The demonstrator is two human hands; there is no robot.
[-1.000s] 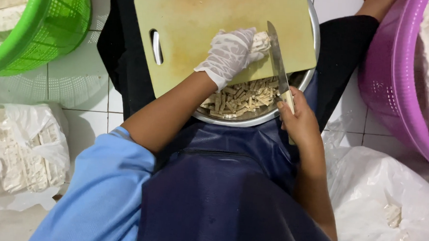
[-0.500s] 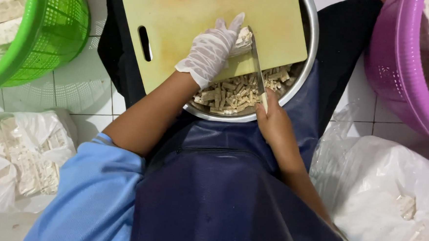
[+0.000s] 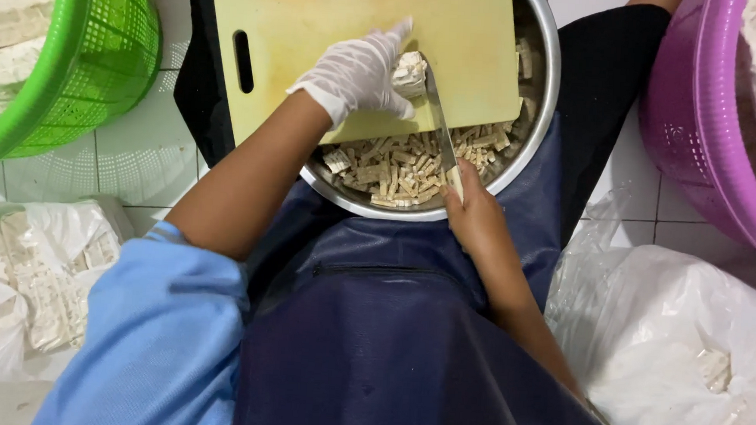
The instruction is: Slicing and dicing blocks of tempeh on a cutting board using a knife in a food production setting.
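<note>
A pale yellow cutting board (image 3: 319,28) rests across a metal bowl (image 3: 541,100) holding several small cut tempeh strips (image 3: 398,166). My left hand (image 3: 359,73), in a white glove, presses a small whitish tempeh block (image 3: 409,72) against the board near its front edge. My right hand (image 3: 477,218), bare, grips the handle of a knife (image 3: 439,121); its blade lies against the right side of the block. A dark blue apron covers my lap below the bowl.
A green perforated basket (image 3: 84,59) with pale blocks stands at the left. At the right is a purple basin (image 3: 693,125) with more pale blocks. White plastic bags lie at bottom left (image 3: 21,280) and bottom right (image 3: 689,358). White floor tiles show between them.
The knife has moved left and down onto the block under my gloved hand. The camera view has shifted, so the board and bowl sit lower in the picture.
</note>
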